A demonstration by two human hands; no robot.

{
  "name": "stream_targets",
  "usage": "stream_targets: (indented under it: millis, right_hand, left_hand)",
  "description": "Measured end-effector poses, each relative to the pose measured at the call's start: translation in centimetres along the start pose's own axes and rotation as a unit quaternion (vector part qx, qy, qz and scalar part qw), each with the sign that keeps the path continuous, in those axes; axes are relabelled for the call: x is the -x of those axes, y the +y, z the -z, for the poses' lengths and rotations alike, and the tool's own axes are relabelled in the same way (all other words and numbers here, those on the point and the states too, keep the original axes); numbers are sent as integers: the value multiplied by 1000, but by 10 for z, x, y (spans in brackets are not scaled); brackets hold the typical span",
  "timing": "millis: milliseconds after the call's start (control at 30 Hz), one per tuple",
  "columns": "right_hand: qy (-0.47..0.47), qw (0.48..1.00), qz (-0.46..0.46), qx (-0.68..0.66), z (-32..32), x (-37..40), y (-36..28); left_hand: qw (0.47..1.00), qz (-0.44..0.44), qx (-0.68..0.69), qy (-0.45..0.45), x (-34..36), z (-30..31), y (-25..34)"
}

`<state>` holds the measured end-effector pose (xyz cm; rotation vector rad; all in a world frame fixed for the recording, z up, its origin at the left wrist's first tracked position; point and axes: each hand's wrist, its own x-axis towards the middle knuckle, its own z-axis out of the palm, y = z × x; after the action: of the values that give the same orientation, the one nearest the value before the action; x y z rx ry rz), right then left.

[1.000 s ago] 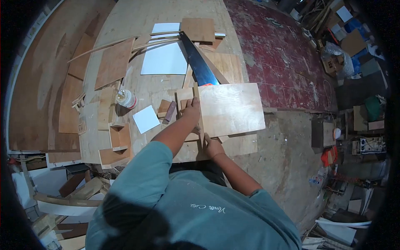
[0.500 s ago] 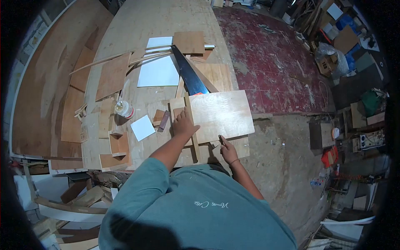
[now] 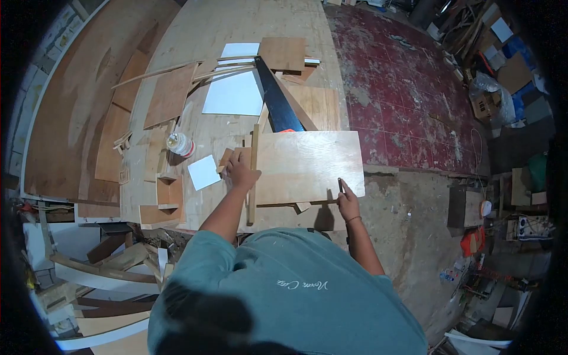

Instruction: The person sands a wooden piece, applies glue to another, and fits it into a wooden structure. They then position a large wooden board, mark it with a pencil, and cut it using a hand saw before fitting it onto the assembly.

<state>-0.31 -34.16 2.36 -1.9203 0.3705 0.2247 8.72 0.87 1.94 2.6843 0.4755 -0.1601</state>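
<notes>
A pale rectangular board (image 3: 305, 168) lies near the bench's front edge. Along its left side runs a narrow wooden strip (image 3: 254, 148). My left hand (image 3: 241, 173) rests beside the strip, fingers spread over small wood pieces and thumb across the strip. Closed around a thin dark pencil-like tool (image 3: 341, 184), my right hand (image 3: 348, 206) is at the board's lower right part. Just beyond the board lies a handsaw (image 3: 278, 103), its orange handle partly hidden by the board.
To the left are a glue-like jar (image 3: 180, 144), a white square (image 3: 204, 172) and a small wooden box frame (image 3: 170, 192). White sheets (image 3: 234, 97) and plywood pieces (image 3: 283, 53) lie further back. Red flooring (image 3: 402, 106) borders the bench at right.
The board and strip have turned slightly and sit squarer to me. My left hand has shifted left, mostly off the board. My right hand has moved right and a little further up along the board.
</notes>
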Motion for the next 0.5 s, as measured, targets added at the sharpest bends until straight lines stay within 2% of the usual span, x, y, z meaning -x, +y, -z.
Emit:
stream_targets:
  millis: [67,100,167,267,333,400,433,500]
  right_hand:
    - [-5,999,-7,-47,9,-6,2]
    - [9,999,20,-40,10,-10,6]
    - [7,999,11,-41,14,-11,2]
    - [-4,999,-5,-43,17,-13,-6]
    - [-16,999,-10,-46,13,-15,-9]
    - [-21,997,-19,-76,8,-17,-10]
    - [-28,996,1,-79,5,-21,-5]
    - [-40,992,-31,-117,2,-25,1]
  left_hand:
    - [1000,7,-9,-2,-3,9,-8]
    - [1000,-8,-23,6,-5,14,-12]
    - [999,-14,-39,19,-6,28,-18]
    - [999,-35,-9,19,-33,8,-59]
    - [999,-19,-49,-8,-25,22,-44]
    - [989,-101,-64,84,-16,17,-38]
    - [989,-100,-64,85,-6,19,-25]
    - [974,-213,-71,-14,19,18,4]
